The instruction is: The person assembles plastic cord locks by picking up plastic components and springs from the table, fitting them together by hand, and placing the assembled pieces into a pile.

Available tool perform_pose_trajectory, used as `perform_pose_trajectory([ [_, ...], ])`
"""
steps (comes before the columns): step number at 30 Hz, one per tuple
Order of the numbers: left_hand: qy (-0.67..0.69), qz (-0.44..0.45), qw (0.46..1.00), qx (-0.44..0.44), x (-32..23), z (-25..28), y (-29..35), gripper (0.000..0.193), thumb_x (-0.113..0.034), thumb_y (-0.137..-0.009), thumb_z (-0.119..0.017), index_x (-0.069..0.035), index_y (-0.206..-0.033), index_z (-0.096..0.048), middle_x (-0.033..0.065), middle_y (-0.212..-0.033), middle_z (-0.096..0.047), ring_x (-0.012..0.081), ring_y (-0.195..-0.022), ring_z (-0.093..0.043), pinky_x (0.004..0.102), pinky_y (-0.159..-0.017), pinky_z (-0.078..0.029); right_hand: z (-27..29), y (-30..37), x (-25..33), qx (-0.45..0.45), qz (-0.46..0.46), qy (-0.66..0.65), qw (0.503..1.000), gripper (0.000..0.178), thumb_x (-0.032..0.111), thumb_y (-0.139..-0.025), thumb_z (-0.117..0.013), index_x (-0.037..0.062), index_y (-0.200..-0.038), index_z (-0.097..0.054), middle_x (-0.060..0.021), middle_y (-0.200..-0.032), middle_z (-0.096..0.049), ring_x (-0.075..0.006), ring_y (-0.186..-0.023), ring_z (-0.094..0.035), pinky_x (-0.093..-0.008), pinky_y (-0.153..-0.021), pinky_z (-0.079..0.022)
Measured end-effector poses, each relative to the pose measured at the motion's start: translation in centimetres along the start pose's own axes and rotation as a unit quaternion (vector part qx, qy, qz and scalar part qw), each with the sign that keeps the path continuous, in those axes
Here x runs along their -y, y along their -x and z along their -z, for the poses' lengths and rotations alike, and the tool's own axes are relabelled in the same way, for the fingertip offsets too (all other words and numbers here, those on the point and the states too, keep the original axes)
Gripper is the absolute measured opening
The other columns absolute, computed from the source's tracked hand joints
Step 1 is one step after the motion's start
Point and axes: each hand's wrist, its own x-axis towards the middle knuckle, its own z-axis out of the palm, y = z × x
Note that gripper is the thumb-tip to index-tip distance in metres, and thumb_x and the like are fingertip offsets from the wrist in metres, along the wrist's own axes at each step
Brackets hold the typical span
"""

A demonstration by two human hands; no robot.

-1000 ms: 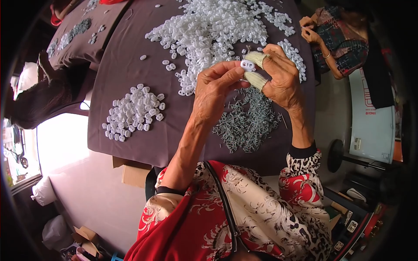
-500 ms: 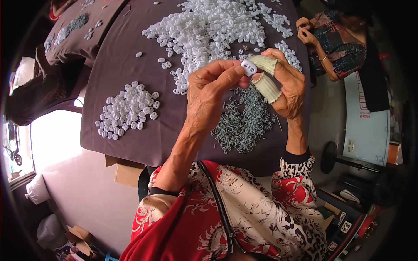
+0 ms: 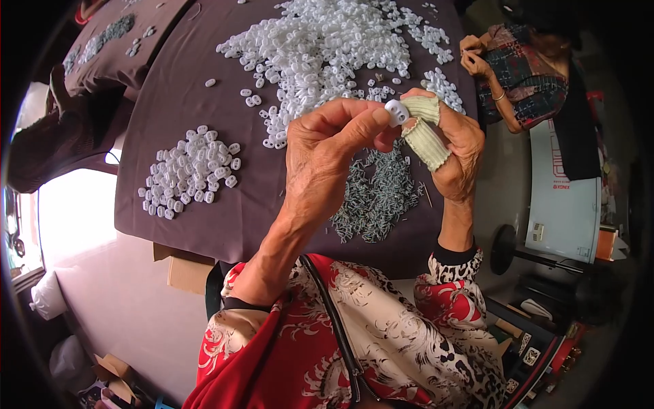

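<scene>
Thumb and forefinger of my left hand (image 3: 323,143) pinch a white two-hole plastic cord lock (image 3: 395,112). My right hand (image 3: 460,146) closes on the same piece from the other side, its thumb and forefinger wrapped in pale green ribbed knit covers (image 3: 427,146). What lies between the right fingertips is too small to make out. Beneath the hands spreads a pile of tiny grey springs or pins (image 3: 378,198). A large heap of white cord locks (image 3: 320,54) lies beyond the hands, and a smaller heap (image 3: 191,170) sits to the left.
A brown cloth covers the table (image 3: 259,184). Another person (image 3: 518,75) works at the right edge, hands together. A second covered table (image 3: 102,75) with small parts stands at far left. Under the near edge is a cardboard box (image 3: 187,273); a white carton (image 3: 565,198) stands right.
Both hands have shifted slightly right in the picture, while the table and heaps slid a little left. The cord lock stays pinched and now tilts more between the fingers.
</scene>
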Motion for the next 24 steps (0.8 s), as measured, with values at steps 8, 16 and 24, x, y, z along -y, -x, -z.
perform_pose_trajectory([
  [8, 0.000, 0.020, 1.000, -0.010, -0.47, -0.23, 0.20, 0.017, -0.014, -0.079, -0.064, 0.003, -0.080, -0.062, 0.0065, -0.069, -0.061, 0.0103, -0.062, -0.054, 0.0234, -0.062, -0.044, -0.49, -0.15, 0.20, -0.024, -0.002, -0.036, 0.999, 0.024, 0.009, -0.073, -0.053, -0.0039, -0.092, -0.060, -0.0108, -0.083, -0.062, -0.0158, -0.073, -0.059, -0.0257, -0.072, -0.046],
  [16, 0.010, 0.034, 0.999, -0.027, -0.77, -0.42, 0.27, 0.016, -0.013, -0.079, -0.062, 0.004, -0.081, -0.062, 0.0078, -0.070, -0.062, 0.0114, -0.058, -0.056, 0.0234, -0.057, -0.045, -0.90, -0.22, 0.21, -0.051, -0.010, -0.075, 0.996, 0.016, 0.007, -0.074, -0.057, -0.0018, -0.087, -0.061, -0.0082, -0.074, -0.062, -0.0124, -0.064, -0.058, -0.0233, -0.060, -0.044],
  [24, 0.003, 0.033, 0.999, -0.029, -0.73, -0.29, 0.31, 0.017, -0.012, -0.080, -0.061, 0.005, -0.083, -0.060, 0.0104, -0.072, -0.062, 0.0134, -0.059, -0.058, 0.0241, -0.057, -0.047, -0.94, -0.33, 0.29, -0.039, -0.076, -0.106, 0.991, 0.014, 0.008, -0.077, -0.055, -0.0006, -0.087, -0.061, -0.0051, -0.071, -0.062, -0.0073, -0.062, -0.056, -0.0207, -0.056, -0.043],
])
